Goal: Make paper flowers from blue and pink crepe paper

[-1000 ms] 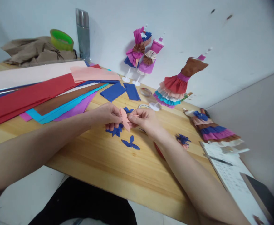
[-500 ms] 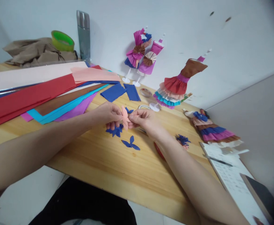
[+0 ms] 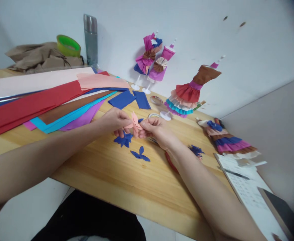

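Between my two hands is a pink paper flower [image 3: 135, 125] with pointed petals, held above the table. My left hand [image 3: 119, 121] pinches its left side, and my right hand [image 3: 153, 128] pinches its right side. Below my left hand lies a pile of blue paper petals [image 3: 124, 140]. A single three-petalled blue piece [image 3: 140, 154] lies flat nearer the table's front. Scissors with a red handle [image 3: 171, 162] are partly hidden under my right forearm.
Coloured paper sheets [image 3: 31, 97] cover the table's left side. Folded blue paper [image 3: 122, 99], a tape roll [image 3: 156, 100] and dressed paper figures [image 3: 189, 90] stand or lie at the back. A notebook [image 3: 247, 187] and a blue paper bundle [image 3: 196, 150] are at right.
The pink flower has turned a little between my fingers, and its petals now spread wider, with one reaching toward my left fingers. Both hands keep nearly the same place.
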The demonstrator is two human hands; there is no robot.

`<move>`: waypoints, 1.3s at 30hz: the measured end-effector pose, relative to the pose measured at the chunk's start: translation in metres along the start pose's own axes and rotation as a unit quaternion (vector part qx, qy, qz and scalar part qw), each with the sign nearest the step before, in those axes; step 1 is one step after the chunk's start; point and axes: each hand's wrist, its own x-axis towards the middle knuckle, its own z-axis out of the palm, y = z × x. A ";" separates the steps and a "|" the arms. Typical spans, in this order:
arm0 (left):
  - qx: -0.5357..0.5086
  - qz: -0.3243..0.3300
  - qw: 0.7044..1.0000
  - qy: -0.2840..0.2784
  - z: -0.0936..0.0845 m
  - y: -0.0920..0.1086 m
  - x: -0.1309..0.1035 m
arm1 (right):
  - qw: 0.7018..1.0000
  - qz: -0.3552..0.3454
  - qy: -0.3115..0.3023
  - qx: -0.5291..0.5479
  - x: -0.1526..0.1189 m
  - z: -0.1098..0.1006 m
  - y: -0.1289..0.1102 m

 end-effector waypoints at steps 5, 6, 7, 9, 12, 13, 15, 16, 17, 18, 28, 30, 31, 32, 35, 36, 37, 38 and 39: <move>0.005 0.003 1.000 0.020 0.000 -0.005 0.002 | 1.000 -0.013 0.008 -0.007 0.000 -0.001 -0.001; 0.005 0.002 1.000 0.022 0.000 -0.007 0.003 | 1.000 -0.017 0.008 -0.010 0.000 -0.001 -0.001; 0.005 0.003 1.000 0.026 0.000 -0.008 0.004 | 1.000 -0.019 0.008 -0.013 0.000 -0.001 -0.001; 0.001 0.003 0.999 0.035 -0.001 -0.011 0.005 | 1.000 -0.019 0.012 -0.016 0.000 -0.001 -0.002; -0.011 0.002 0.999 0.036 -0.001 -0.011 0.006 | 0.999 -0.015 0.022 -0.020 0.002 -0.002 -0.002; -0.015 0.001 0.999 0.037 -0.002 -0.010 0.006 | 0.999 -0.013 0.023 -0.023 0.002 -0.002 -0.002; -0.021 -0.004 0.999 0.043 -0.002 -0.008 0.005 | 0.999 -0.013 0.025 -0.038 0.004 -0.004 -0.001; -0.023 -0.010 0.999 0.047 -0.003 -0.007 0.004 | 0.998 -0.015 0.027 -0.052 0.004 -0.005 -0.001; -0.024 -0.016 0.998 0.051 -0.003 -0.005 0.003 | 0.997 -0.019 0.029 -0.072 0.005 -0.007 0.000; -0.024 -0.021 0.998 0.052 -0.003 -0.004 0.003 | 0.995 -0.024 0.030 -0.097 0.005 -0.009 0.000; -0.062 0.035 0.997 -0.012 -0.001 -0.003 0.002 | 0.877 -0.198 0.188 -0.396 0.003 -0.016 -0.004; -0.061 0.056 0.996 -0.016 0.000 -0.005 0.003 | 0.911 -0.189 0.128 -0.342 -0.001 -0.011 -0.008; -0.059 0.066 0.996 -0.017 0.000 -0.005 0.003 | 0.934 -0.171 0.089 -0.299 -0.003 -0.009 -0.010; -0.056 0.076 0.995 -0.017 0.000 -0.005 0.003 | 0.956 -0.145 0.049 -0.250 -0.005 -0.007 -0.010; -0.048 0.097 0.994 -0.022 0.001 -0.005 0.003 | 0.994 -0.058 -0.039 -0.082 -0.005 -0.002 -0.008; -0.045 0.102 0.993 -0.024 0.000 -0.005 0.002 | 0.997 -0.042 -0.054 -0.032 -0.005 -0.001 -0.006; -0.044 0.108 0.993 -0.025 0.000 -0.005 0.002 | 0.997 -0.035 -0.065 0.009 -0.004 0.000 -0.005; -0.044 0.112 0.992 -0.025 0.000 -0.005 0.001 | 0.996 -0.036 -0.073 0.039 -0.004 0.000 -0.004; -0.045 0.117 0.992 -0.025 0.000 -0.005 0.001 | 0.994 -0.041 -0.079 0.059 -0.003 0.001 -0.003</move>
